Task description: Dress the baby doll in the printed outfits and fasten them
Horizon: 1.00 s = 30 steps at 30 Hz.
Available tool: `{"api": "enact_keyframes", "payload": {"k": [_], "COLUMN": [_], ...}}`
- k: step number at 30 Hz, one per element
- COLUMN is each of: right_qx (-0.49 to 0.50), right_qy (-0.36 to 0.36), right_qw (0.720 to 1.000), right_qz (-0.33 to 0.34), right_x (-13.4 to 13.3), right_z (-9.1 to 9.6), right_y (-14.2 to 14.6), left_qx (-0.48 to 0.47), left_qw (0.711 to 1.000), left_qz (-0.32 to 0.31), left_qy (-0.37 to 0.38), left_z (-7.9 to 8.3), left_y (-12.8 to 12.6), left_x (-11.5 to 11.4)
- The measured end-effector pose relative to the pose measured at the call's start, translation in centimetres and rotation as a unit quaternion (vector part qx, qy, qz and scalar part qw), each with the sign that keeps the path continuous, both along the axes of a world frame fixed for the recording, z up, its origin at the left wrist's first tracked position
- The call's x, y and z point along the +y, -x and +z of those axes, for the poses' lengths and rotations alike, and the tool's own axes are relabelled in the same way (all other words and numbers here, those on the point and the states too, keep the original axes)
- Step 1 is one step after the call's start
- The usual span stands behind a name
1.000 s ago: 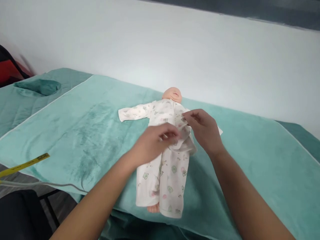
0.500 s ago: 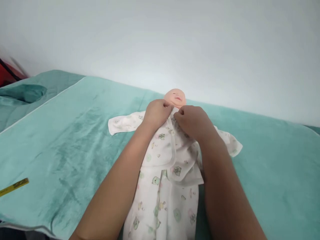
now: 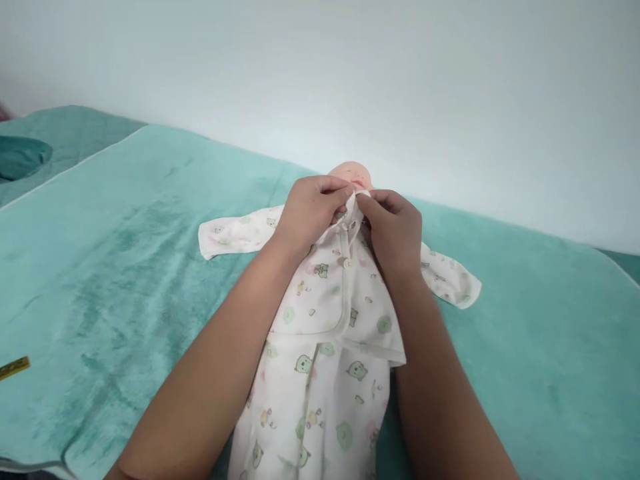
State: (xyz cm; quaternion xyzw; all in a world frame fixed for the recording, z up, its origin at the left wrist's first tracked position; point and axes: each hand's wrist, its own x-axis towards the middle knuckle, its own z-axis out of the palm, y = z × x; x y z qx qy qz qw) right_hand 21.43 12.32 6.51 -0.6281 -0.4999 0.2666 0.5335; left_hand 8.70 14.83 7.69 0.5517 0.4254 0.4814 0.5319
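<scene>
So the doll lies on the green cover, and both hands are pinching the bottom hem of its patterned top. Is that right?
Not quite: the hands aren't at the bottom hem. The head view shows the left hand and right hand pinching the patterned top at its collar. The doll does lie on the green cover.

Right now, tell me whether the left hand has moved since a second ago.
Yes: the left hand has moved toward the wall, from over the lower front of the jacket to its collar, by the doll's head.
</scene>
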Motion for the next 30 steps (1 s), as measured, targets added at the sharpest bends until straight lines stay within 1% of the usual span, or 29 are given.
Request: {"api": "enact_keyframes", "payload": {"k": [4,7,11,14,17,20,23,26,30], "right_qx": [0.002,-0.027,-0.065,-0.055,-0.048,-0.076,-0.104,-0.125,-0.108], "right_qy": [-0.025,-0.051,-0.077,-0.088,-0.091,-0.099,-0.112,-0.105,-0.089], "right_qw": [1.000,0.998,0.995,0.994,0.994,0.991,0.985,0.981,0.983], "right_qz": [0.007,0.007,0.016,0.018,0.019,0.045,0.080,0.105,0.120], "right_x": [-0.1,-0.3,-0.7,-1.1,-1.3,-1.5,-1.8,-2.6,-3.7], "right_z": [-0.4,-0.5,-0.6,-0.8,-1.0,-1.0,-0.9,-1.0,-1.3], "right_y": [0.0,0.2,0.4,0.3,0.1,0.0,0.0,0.0,-0.2], "left_qx": [-0.026,-0.052,-0.077,-0.072,-0.061,-0.056,-0.059,-0.072,-0.075], "left_qw": [1.000,0.999,0.996,0.997,0.997,0.997,0.997,0.996,0.996], "left_qz": [-0.006,0.000,-0.012,-0.016,-0.028,-0.043,-0.041,-0.037,-0.029], "left_qy": [0.005,0.013,0.032,0.037,0.026,0.016,0.029,0.045,0.050], "left_z": [-0.4,-0.6,-0.5,-0.5,-0.5,-0.6,-0.6,-0.6,-0.6], "left_y": [0.2,0.2,0.3,0.4,0.5,0.6,0.7,0.6,0.5], "left_x": [0.2,0.3,0.3,0.2,0.1,0.1,0.2,0.3,0.2]}}
